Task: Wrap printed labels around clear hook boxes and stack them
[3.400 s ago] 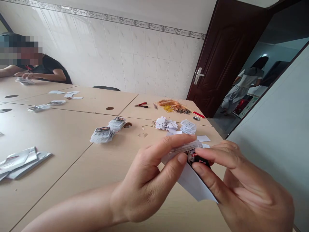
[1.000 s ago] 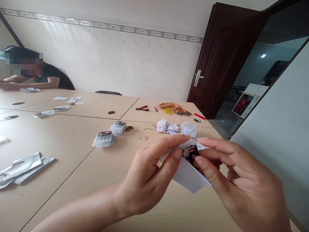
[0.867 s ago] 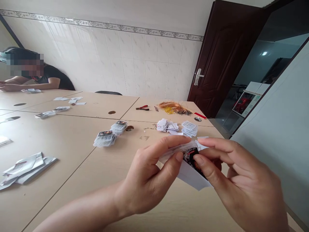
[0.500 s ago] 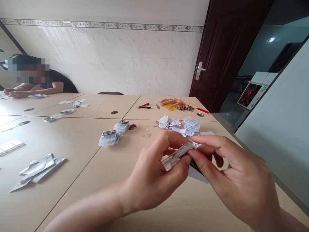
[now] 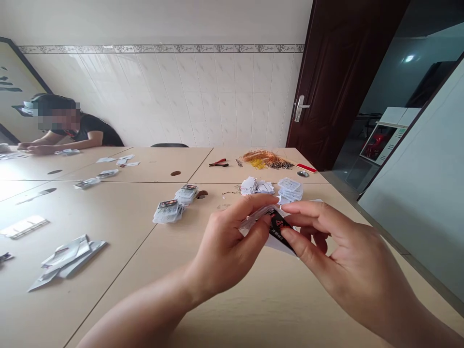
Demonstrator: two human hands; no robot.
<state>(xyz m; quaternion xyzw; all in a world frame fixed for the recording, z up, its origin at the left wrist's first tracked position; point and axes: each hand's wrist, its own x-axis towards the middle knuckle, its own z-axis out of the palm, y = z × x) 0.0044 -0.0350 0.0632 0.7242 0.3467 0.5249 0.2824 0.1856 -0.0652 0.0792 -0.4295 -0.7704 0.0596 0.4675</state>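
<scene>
My left hand point(image 5: 228, 241) is closed round a small clear plastic box point(image 5: 250, 221), its thumb pressing on the front. My right hand point(image 5: 337, 256) pinches the side of a black printed card point(image 5: 278, 226) with red and white marks, lying against the box. A white paper flap point(image 5: 279, 245) sticks out below the card. Fingers cover much of the box, so I cannot tell whether the card is inside it or on its outside. Beyond my hands sit a stack of clear plastic boxes point(image 5: 289, 187) and a pile of white cards point(image 5: 255, 186).
Filled clear boxes point(image 5: 168, 211) stand left of my hands. Farther back lie red-handled pliers point(image 5: 219, 163) and a bundle of copper-coloured wires point(image 5: 264, 157). Grey-white packets point(image 5: 68, 258) rest at the left. A co-worker point(image 5: 72, 128) leans on the far left of the table point(image 5: 137, 299).
The box and card have tilted and shifted slightly left, so more of the card's black printed face shows. Both hands keep their hold. The head view has turned slightly left and up.
</scene>
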